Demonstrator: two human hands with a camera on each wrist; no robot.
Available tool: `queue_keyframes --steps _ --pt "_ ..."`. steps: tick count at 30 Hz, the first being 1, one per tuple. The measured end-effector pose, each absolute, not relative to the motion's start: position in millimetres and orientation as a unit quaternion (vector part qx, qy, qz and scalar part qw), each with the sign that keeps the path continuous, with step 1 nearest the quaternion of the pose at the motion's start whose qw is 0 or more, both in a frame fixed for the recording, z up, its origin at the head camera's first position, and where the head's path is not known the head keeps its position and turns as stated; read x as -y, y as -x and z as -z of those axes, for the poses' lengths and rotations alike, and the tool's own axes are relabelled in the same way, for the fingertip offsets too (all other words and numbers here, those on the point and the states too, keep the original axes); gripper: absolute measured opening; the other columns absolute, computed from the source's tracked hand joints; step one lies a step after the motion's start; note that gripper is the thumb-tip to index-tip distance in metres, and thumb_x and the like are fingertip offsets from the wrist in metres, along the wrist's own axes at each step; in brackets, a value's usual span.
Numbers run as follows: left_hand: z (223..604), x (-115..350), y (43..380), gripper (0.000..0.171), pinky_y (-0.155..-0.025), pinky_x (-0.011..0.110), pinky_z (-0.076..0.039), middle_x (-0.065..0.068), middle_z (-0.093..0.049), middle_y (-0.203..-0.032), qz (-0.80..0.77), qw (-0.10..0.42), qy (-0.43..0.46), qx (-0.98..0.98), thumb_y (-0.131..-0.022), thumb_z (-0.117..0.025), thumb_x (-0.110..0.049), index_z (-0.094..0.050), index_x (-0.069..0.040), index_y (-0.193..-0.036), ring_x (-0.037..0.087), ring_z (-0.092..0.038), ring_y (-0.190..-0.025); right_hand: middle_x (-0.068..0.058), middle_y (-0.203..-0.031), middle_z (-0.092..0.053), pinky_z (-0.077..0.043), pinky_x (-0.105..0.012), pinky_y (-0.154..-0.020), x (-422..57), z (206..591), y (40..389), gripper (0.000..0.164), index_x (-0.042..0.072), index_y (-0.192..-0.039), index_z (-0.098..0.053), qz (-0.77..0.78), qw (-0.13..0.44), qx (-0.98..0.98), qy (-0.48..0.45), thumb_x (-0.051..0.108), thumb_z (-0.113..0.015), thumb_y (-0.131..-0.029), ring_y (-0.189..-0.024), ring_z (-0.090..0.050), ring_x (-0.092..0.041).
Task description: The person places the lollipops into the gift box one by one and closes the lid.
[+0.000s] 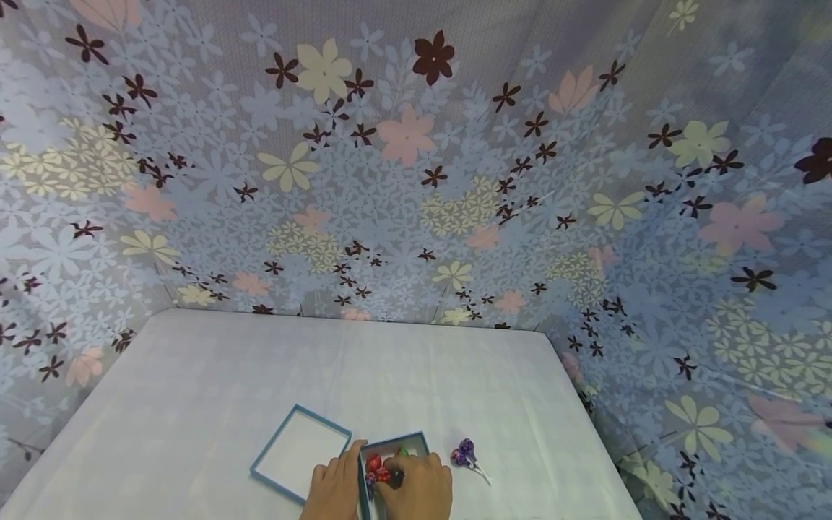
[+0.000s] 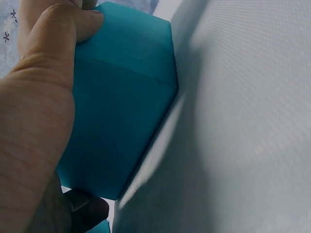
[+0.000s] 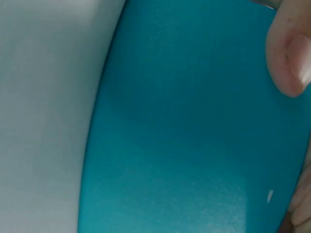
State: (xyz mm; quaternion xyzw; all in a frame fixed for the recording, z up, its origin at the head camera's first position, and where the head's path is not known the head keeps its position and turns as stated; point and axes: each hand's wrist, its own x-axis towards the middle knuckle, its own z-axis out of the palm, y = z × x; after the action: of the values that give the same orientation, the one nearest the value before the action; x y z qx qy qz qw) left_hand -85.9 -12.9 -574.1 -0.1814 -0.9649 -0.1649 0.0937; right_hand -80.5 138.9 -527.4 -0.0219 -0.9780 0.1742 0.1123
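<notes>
An open blue box [image 1: 391, 438] with a white inside stands at the table's near side. My left hand [image 1: 334, 485] grips its left side; in the left wrist view the thumb presses on the blue wall [image 2: 121, 116]. Red-wrapped lollipops [image 1: 375, 464] lie inside, and a bit of green wrapper [image 1: 403, 451] shows near the far end. My right hand [image 1: 419, 487] reaches over the right edge into the box, fingers bent beside the lollipops. Whether it pinches one is hidden. The right wrist view shows a blue wall [image 3: 184, 121] close up, with a thumb at its upper right.
Left of the box lies a shallow white lid [image 1: 299, 448] with a blue rim. To the right, purple-wrapped lollipops [image 1: 464, 451] with white sticks lie together on the white-covered table [image 1: 520, 404]. A flowered cloth [image 1: 390, 217] hangs behind and at both sides.
</notes>
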Motion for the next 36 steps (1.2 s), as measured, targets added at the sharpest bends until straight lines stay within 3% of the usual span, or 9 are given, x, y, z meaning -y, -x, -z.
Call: queue_keyframes --steps 8,12,15,20,27,36 --pt "572 13 86 0.087 -0.069 0.030 -0.029 0.004 -0.060 -0.112 0.184 0.068 0.179 0.964 -0.068 -0.084 -0.014 -0.038 -0.003 -0.141 0.014 -0.045 -0.079 0.015 -0.074 -0.071 -0.037 -0.024 -0.059 -144 518 79 0.019 0.029 -0.080 -0.080 -0.240 0.174 0.954 0.052 0.044 -0.087 -0.070 -0.064 -0.039 -0.004" --pt "575 14 85 0.080 -0.067 0.029 -0.028 0.002 -0.060 -0.104 0.155 0.113 0.177 0.965 -0.070 -0.083 -0.017 -0.042 -0.003 -0.138 0.012 -0.041 -0.074 0.017 -0.080 -0.073 -0.039 -0.021 -0.057 -146 508 81 0.014 0.031 -0.080 -0.079 -0.276 0.222 0.932 0.085 0.041 -0.086 -0.074 -0.065 -0.036 -0.003" --pt "576 14 85 0.080 -0.066 0.029 -0.028 0.001 -0.059 -0.099 0.141 0.138 0.177 0.964 -0.069 -0.084 -0.018 -0.044 -0.002 -0.137 0.012 -0.040 -0.071 0.017 -0.082 -0.074 -0.040 -0.023 -0.058 -150 504 84 0.013 0.031 -0.081 -0.079 -0.287 0.238 0.921 0.112 0.038 -0.087 -0.074 -0.066 -0.037 -0.005" --pt "577 14 87 0.089 -0.068 0.030 -0.029 0.004 -0.060 -0.108 0.159 0.108 0.181 0.964 -0.065 -0.087 -0.021 -0.040 -0.002 -0.139 0.014 -0.042 -0.076 0.012 -0.075 -0.072 -0.041 -0.028 -0.063 -172 507 89 0.009 0.026 -0.082 -0.080 -0.277 0.255 0.914 0.155 0.030 -0.086 -0.076 -0.068 -0.042 -0.009" --pt "580 14 87 0.083 -0.068 0.031 -0.029 0.003 -0.059 -0.107 0.148 0.108 0.175 0.968 -0.073 -0.082 -0.033 -0.041 -0.004 -0.139 0.013 -0.042 -0.076 -0.002 -0.087 -0.076 -0.042 -0.041 -0.071 -207 521 92 0.021 0.015 -0.091 -0.079 -0.234 0.227 0.930 0.171 0.019 -0.085 -0.072 -0.075 -0.052 -0.020" --pt "584 11 88 0.078 -0.067 0.030 -0.030 0.001 -0.059 -0.102 0.148 0.135 0.176 0.964 -0.073 -0.081 -0.023 -0.043 -0.004 -0.138 0.012 -0.041 -0.074 -0.010 -0.095 -0.074 -0.041 -0.049 -0.074 -220 533 98 0.027 0.013 -0.094 -0.078 -0.184 0.179 0.948 0.188 0.021 -0.085 -0.069 -0.083 -0.058 -0.030"
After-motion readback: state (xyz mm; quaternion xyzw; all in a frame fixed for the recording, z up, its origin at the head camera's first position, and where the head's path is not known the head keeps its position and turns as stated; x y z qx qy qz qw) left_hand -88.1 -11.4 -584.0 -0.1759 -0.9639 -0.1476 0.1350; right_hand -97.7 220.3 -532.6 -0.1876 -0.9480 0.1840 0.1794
